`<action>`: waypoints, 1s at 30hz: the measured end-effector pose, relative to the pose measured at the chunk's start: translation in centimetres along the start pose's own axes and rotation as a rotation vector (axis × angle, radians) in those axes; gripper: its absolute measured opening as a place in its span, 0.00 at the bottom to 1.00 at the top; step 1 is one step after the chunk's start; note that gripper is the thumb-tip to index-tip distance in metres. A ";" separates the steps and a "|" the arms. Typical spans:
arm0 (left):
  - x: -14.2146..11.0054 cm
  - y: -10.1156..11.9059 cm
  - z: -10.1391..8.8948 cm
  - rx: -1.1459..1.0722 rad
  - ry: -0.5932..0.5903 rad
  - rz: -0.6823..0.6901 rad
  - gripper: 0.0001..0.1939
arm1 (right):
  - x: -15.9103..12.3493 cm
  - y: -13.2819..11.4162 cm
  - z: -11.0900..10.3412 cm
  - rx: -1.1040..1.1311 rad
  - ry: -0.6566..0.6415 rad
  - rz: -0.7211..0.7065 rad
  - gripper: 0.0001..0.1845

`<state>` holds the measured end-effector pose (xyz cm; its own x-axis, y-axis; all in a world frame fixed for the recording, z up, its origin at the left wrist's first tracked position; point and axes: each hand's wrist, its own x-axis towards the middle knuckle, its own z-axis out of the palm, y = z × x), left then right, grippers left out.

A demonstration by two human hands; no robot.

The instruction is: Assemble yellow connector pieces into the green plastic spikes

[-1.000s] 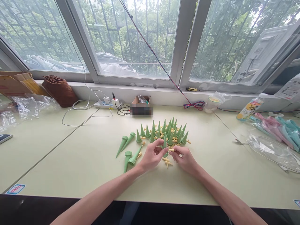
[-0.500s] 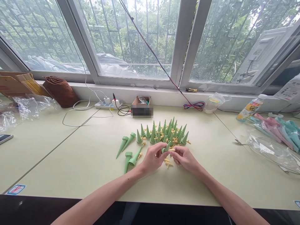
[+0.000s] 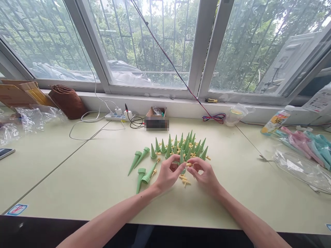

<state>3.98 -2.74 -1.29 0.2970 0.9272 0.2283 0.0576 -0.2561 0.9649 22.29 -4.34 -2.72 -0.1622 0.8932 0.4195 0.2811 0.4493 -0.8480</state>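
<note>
My left hand point(image 3: 167, 174) pinches a green plant watering spike point(image 3: 181, 156) by its base, and the spike stands point up. A yellow valve point(image 3: 188, 165) juts from the right side of that base. Thumb and forefinger of my right hand point(image 3: 205, 172) close around this valve. Below the fingers lie several loose yellow valves point(image 3: 184, 179). Just beyond my hands stands a dense group of green spikes point(image 3: 190, 143), points up, with yellow valves at their bases. Left of my left hand, several more spikes point(image 3: 141, 174) lie on their sides; yellow valves show beside two of them.
A small cardboard box point(image 3: 156, 112) and a power strip point(image 3: 115, 116) are at the table's back. On the right are a bottle point(image 3: 276, 121), pink and teal plastic pieces point(image 3: 305, 141) and a clear bag point(image 3: 297, 165). A brown pouch point(image 3: 66, 101) sits back left.
The spike in my left hand has gone from tilted to upright. My right hand's fingers have shifted around the yellow valve and are more curved.
</note>
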 end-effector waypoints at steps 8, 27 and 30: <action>0.3 0.7 0.1 -0.067 0.035 -0.058 0.15 | 0.1 0.2 -0.1 -0.032 -0.043 -0.176 0.08; 0.1 0.0 -0.1 -0.029 0.006 -0.062 0.13 | 0.0 0.5 0.1 -0.059 -0.053 -0.186 0.07; -0.1 -0.1 -0.1 0.000 -0.040 -0.044 0.13 | 0.0 0.6 0.1 -0.081 -0.055 -0.195 0.08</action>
<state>3.85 -2.73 -1.43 0.3316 0.9259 0.1808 0.0714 -0.2158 0.9738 22.37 -4.06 -3.30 -0.2719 0.7879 0.5525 0.3146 0.6153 -0.7228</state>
